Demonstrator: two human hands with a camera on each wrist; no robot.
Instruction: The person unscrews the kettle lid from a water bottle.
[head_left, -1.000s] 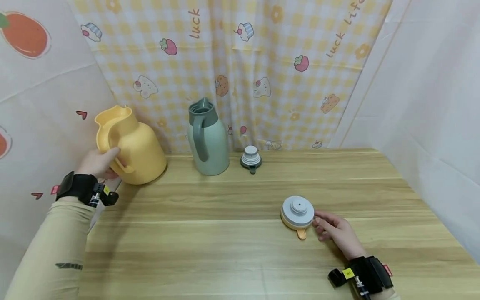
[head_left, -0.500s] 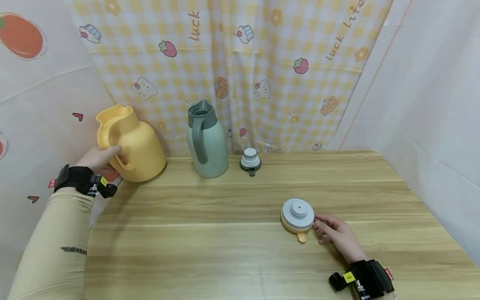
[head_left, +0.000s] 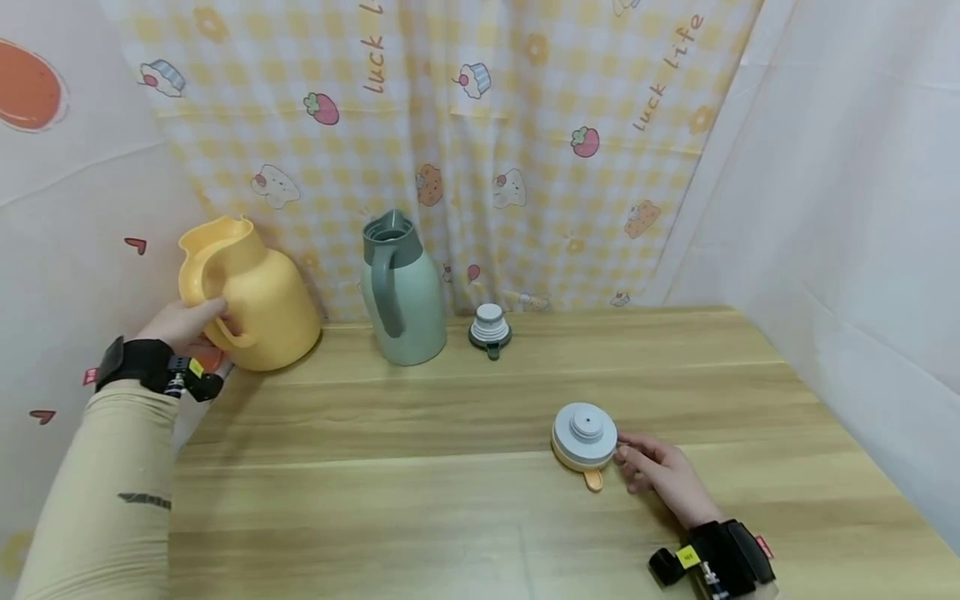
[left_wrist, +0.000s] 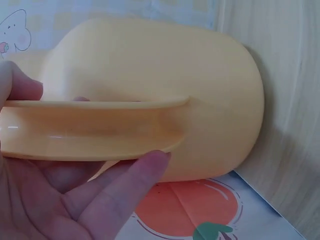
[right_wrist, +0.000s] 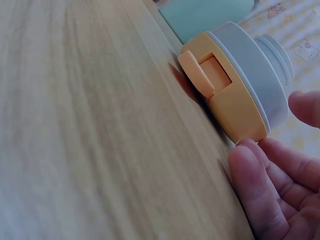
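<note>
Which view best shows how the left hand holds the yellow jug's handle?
The left wrist view: the left hand has its fingers curled round the handle of the yellow jug, thumb below it. The head view shows the whole jug but the grip only small. The right wrist view shows none of it.

Left arm (head_left: 112, 492): long beige sleeve w/ small dark print mark. Black wrist strap (head_left: 131, 367) w/ red tab, yellow sticker, small black cam unit. Right wrist (head_left: 720, 554): same black strap, yellow label, red tab. Both hands bare.
</note>
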